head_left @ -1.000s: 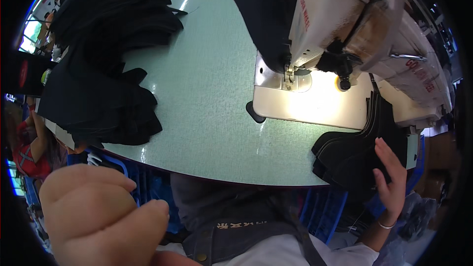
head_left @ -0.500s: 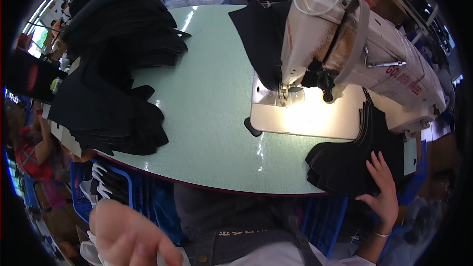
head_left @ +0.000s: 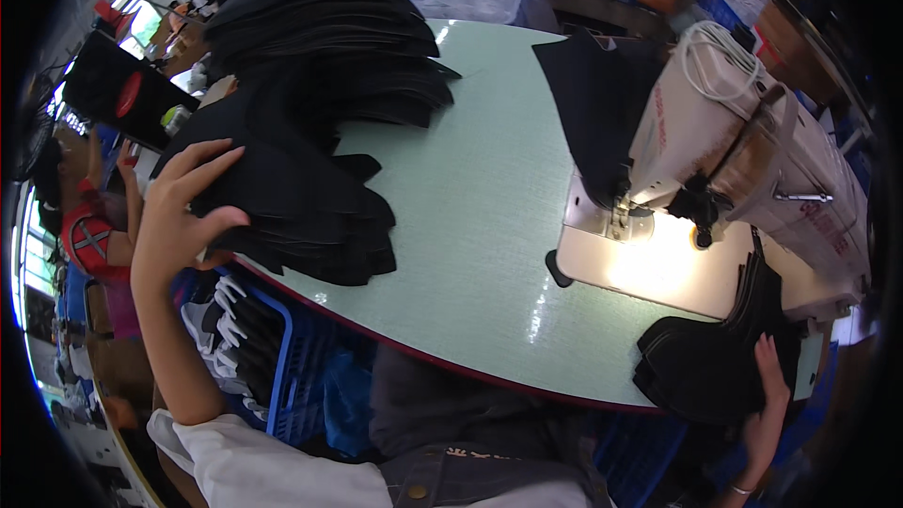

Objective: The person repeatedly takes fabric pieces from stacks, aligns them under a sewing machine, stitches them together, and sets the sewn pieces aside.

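Observation:
My left hand (head_left: 183,216) reaches out with fingers spread over the near edge of a stack of black fabric pieces (head_left: 301,198) at the table's left. Whether the fingers touch the cloth I cannot tell for sure; they hold nothing. My right hand (head_left: 767,404) rests flat, fingers apart, on a smaller pile of black fabric pieces (head_left: 705,367) at the table's right front corner. A white sewing machine (head_left: 743,160) stands at the right, its lamp lighting the bed plate (head_left: 649,263). A black cloth (head_left: 593,103) lies behind the needle.
The pale green table (head_left: 480,226) has a dark red front edge. A taller heap of black fabric (head_left: 329,38) sits at the back left. A blue crate with white items (head_left: 254,357) stands below left. Another person (head_left: 85,226) is at the far left.
My left hand has risen from close to the camera and stretched out to the left fabric stack. My right hand stays on the right pile. The view has tilted left.

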The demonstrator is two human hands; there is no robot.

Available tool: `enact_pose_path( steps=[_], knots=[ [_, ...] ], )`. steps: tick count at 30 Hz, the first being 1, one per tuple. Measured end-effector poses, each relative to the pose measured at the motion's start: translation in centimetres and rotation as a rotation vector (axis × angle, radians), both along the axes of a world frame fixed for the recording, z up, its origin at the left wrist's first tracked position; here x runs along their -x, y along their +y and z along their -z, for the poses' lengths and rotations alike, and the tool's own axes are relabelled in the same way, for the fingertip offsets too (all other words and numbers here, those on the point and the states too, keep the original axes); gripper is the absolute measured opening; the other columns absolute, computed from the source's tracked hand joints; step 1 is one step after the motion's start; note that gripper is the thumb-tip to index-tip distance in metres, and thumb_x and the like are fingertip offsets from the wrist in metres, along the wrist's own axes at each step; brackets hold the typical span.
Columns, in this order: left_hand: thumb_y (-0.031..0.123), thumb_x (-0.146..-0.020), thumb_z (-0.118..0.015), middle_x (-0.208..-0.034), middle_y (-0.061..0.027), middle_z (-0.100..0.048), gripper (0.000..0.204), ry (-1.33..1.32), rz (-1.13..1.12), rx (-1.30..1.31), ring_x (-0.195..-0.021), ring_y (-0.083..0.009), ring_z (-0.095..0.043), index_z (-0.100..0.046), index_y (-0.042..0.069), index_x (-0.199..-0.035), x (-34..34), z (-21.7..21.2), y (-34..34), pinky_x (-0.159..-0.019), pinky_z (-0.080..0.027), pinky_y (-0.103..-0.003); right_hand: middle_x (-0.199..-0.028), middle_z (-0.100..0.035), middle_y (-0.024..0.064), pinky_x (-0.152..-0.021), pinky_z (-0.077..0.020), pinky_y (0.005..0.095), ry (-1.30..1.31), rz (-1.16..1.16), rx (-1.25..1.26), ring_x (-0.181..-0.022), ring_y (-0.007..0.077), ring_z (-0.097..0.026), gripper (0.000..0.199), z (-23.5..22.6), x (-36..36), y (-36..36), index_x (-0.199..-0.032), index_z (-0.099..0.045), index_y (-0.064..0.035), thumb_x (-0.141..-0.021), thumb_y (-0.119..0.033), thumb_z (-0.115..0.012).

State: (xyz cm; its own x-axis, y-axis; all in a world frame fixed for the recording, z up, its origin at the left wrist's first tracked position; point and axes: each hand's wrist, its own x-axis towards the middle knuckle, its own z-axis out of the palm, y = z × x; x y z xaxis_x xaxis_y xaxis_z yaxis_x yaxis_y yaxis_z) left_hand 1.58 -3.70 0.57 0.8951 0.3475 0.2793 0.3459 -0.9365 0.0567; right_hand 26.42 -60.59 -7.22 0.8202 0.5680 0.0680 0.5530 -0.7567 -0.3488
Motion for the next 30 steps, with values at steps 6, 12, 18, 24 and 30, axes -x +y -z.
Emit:
enact_pose_path(
  steps=[6,12,18,24,30],
  knots=[
    [0.034,-0.085,-0.064,-0.124,-0.0166,-0.064,0.048,-0.12,0.074,0.205,-0.118,-0.0302,-0.059,-0.067,-0.002,-0.117,2.3,1.1,4.6,-0.104,-0.04,-0.039,-0.133,-0.056,0.0193,-0.105,-0.0407,0.0471,-0.306,-0.359,0.071,-0.123,0.0367,-0.055,0.043,-3.7,0.4,5.3,-0.125,-0.059,-0.0012,-0.084,-0.017,-0.057],
    [0.002,-0.082,-0.053,-0.139,-0.0143,-0.053,0.049,-0.189,0.02,0.168,-0.131,-0.0261,-0.048,-0.058,-0.001,-0.13,0.2,1.3,3.7,-0.11,-0.036,-0.037,-0.089,-0.057,0.0081,-0.086,-0.0507,0.0385,-0.489,-0.748,0.157,-0.084,0.0227,-0.059,0.031,0.2,-2.3,13.3,-0.107,-0.061,-0.0032,-0.077,-0.012,-0.059],
    [0.014,-0.079,-0.063,-0.13,-0.0173,-0.06,0.05,-0.344,0.127,0.307,-0.121,-0.0304,-0.057,-0.058,-0.003,-0.125,-4.8,2.0,-10.6,-0.106,-0.04,-0.039,-0.08,-0.045,0.0095,-0.063,-0.044,0.0347,-0.312,-0.813,0.137,-0.071,0.0212,-0.052,0.015,1.6,-3.7,16.3,-0.085,-0.051,-0.0022,-0.073,-0.007,-0.059],
    [0.001,-0.064,-0.066,-0.122,-0.0191,-0.06,0.062,0.35,0.63,0.543,-0.108,-0.0375,-0.062,-0.052,0.001,-0.125,-15.1,8.0,-18.8,-0.089,-0.052,-0.042,-0.083,-0.044,0.0129,-0.072,-0.0446,0.0389,0.002,-0.739,-0.019,-0.081,0.0292,-0.051,0.032,3.0,-3.4,17.4,-0.092,-0.05,-0.0006,-0.067,-0.013,-0.065],
    [0.012,-0.062,-0.077,-0.152,-0.0256,-0.023,0.092,0.617,0.95,0.197,-0.14,-0.0481,-0.026,-0.039,0.008,-0.146,-17.7,8.4,-15.9,-0.106,-0.035,-0.052,-0.108,-0.063,0.0336,-0.08,-0.0538,0.037,-0.377,-0.657,0.174,-0.096,0.0367,-0.067,0.016,4.8,-2.0,17.0,-0.083,-0.052,-0.0001,-0.075,-0.01,-0.062]
  ],
)
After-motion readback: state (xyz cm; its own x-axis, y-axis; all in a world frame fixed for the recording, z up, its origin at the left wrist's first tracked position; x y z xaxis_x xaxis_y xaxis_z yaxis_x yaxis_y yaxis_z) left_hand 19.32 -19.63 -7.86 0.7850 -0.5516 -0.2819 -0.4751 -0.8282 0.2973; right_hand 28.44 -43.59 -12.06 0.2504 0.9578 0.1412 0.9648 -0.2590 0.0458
